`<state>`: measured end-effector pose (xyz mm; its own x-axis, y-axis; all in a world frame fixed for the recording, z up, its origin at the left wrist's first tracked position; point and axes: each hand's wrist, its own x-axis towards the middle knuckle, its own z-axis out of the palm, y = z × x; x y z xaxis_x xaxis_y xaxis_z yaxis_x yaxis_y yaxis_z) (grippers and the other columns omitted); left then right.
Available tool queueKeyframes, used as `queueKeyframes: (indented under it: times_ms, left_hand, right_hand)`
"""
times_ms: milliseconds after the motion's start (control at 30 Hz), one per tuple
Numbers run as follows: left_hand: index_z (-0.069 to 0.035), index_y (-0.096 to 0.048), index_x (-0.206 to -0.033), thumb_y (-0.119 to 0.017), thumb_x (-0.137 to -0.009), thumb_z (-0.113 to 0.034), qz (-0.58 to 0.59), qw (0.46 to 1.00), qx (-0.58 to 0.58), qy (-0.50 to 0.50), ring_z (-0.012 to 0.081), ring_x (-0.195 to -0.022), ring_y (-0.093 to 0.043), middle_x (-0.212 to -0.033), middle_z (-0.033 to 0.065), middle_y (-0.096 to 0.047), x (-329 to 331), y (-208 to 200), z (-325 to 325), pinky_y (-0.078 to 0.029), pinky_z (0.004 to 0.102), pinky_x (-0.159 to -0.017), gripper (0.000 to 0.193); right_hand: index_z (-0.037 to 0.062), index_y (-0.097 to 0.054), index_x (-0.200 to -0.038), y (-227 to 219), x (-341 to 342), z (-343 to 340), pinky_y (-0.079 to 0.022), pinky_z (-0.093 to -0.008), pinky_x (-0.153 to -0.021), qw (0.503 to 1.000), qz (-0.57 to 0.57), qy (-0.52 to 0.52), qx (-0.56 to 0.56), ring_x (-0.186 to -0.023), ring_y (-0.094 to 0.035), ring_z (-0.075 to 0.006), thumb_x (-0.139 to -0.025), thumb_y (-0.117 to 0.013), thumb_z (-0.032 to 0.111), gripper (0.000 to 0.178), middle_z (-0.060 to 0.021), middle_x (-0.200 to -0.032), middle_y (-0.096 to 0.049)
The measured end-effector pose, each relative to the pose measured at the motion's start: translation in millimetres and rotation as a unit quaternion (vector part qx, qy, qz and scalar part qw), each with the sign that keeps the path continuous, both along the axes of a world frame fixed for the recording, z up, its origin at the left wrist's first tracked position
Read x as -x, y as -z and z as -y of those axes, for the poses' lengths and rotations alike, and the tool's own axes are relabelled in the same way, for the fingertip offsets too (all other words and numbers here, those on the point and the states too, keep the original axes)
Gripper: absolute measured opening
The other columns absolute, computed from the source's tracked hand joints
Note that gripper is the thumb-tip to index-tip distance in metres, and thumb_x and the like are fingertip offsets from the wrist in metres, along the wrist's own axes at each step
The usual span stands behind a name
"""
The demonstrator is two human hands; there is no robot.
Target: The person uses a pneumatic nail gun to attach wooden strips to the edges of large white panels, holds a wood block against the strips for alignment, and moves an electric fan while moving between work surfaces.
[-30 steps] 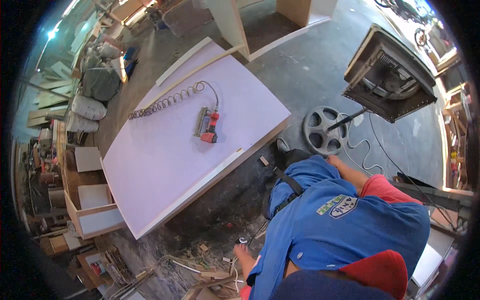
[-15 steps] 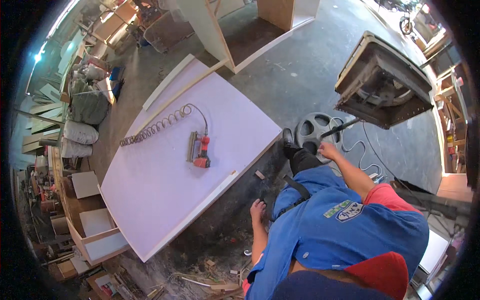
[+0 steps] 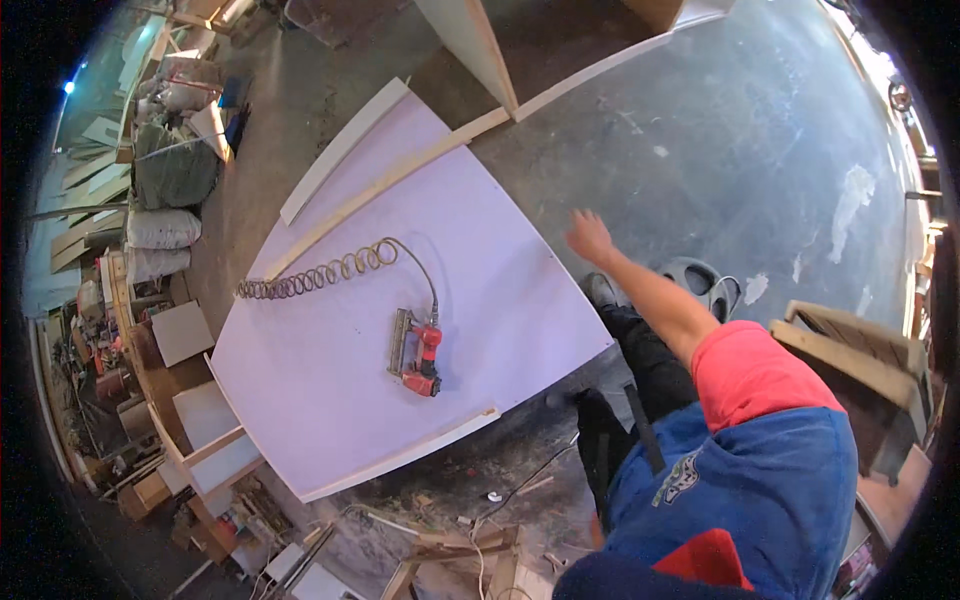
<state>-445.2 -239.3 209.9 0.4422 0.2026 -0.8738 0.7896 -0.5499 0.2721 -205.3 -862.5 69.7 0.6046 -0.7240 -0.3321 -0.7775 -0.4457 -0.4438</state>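
My right hand [image 3: 590,237] is stretched out over the floor, just past the right edge of a pale lilac panel [image 3: 300,370]. Its fingers are extended and it holds nothing. My left hand is hidden behind my body; only a sliver of that arm shows at the bottom. On the panel lies a red and black air nail gun [image 3: 428,355], joined to a coiled air hose [image 3: 325,275]. A wooden strip [image 3: 400,172] crosses the panel's upper part, and another strip [image 3: 400,455] lines its near edge.
An open cabinet frame [image 3: 470,45] stands at the far side, touching the panel's far end. On the right are a round grey fan base [image 3: 690,272] and the tilted fan housing [image 3: 860,350]. Wood scraps [image 3: 450,560] lie in front; sacks [image 3: 165,230] and boards pile up at the left.
My right hand has gone from beside the fan stand to over the floor near the panel, opening out. My left hand has left the view. The nail gun still lies on the panel.
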Motion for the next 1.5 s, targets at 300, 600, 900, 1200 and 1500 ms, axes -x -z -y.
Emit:
queueKeyframes:
  times_ms: [300, 600, 900, 1200, 1500]
  left_hand:
    - [-0.003, -0.064, -0.107, -0.061, -0.091, -0.024, -0.082, 0.994, -0.061, -0.040, 0.0186, -0.075, -0.060, -0.084, 0.0066, -0.063, 46, -14, 59, -0.048, 0.0335, -0.065, 0.027]
    - [-0.001, -0.065, -0.108, -0.061, -0.091, -0.024, -0.079, 0.992, -0.057, -0.081, 0.0198, -0.079, -0.061, -0.087, 0.0085, -0.065, 98, -21, 61, -0.049, 0.0338, -0.070, 0.028]
    - [0.000, -0.064, -0.111, -0.060, -0.092, -0.026, 0.217, 0.945, 0.041, 0.240, 0.0209, -0.085, -0.062, -0.088, 0.0102, -0.066, 18, 17, -14, -0.049, 0.0350, -0.077, 0.032]
    - [-0.001, -0.049, -0.137, -0.065, -0.093, -0.028, 0.245, 0.906, 0.341, -0.047, 0.0109, -0.100, -0.060, -0.114, 0.0048, -0.065, -202, -91, 93, -0.047, 0.0261, -0.084, 0.054]
    - [-0.002, -0.031, -0.148, -0.067, -0.090, -0.031, 0.416, 0.769, 0.462, -0.147, 0.0176, -0.118, -0.053, -0.126, 0.0092, -0.056, -310, -268, 121, -0.041, 0.0366, -0.099, 0.074]
  right_hand:
    - [0.0086, -0.046, -0.139, 9, -233, 157, -0.035, -0.0539, -0.107, 0.919, -0.033, -0.159, 0.358, -0.134, -0.037, -0.0454, -0.087, -0.062, 0.027, 0.057, -0.0208, -0.150, -0.035]
    - [0.0100, -0.055, -0.128, 47, -170, 98, -0.054, -0.0459, -0.085, 0.945, -0.028, -0.297, 0.133, -0.110, -0.062, -0.0347, -0.091, -0.058, 0.027, 0.041, -0.0158, -0.135, -0.054]
    - [0.0067, -0.056, -0.110, -152, 57, -148, -0.047, -0.0247, -0.050, 0.786, 0.145, -0.030, -0.600, -0.058, -0.054, -0.0086, -0.100, -0.054, 0.033, 0.028, -0.0005, -0.077, -0.058]
    - [0.0048, -0.054, -0.111, -319, 158, -258, -0.045, -0.0254, -0.054, 0.809, 0.191, -0.088, -0.550, -0.062, -0.054, -0.0086, -0.098, -0.057, 0.029, 0.027, -0.0002, -0.077, -0.057]
    - [0.0039, -0.055, -0.117, -348, 218, -310, -0.048, -0.0437, -0.070, 0.908, 0.327, -0.237, -0.110, -0.082, -0.058, -0.0422, -0.089, -0.062, 0.013, 0.030, -0.0212, -0.097, -0.061]
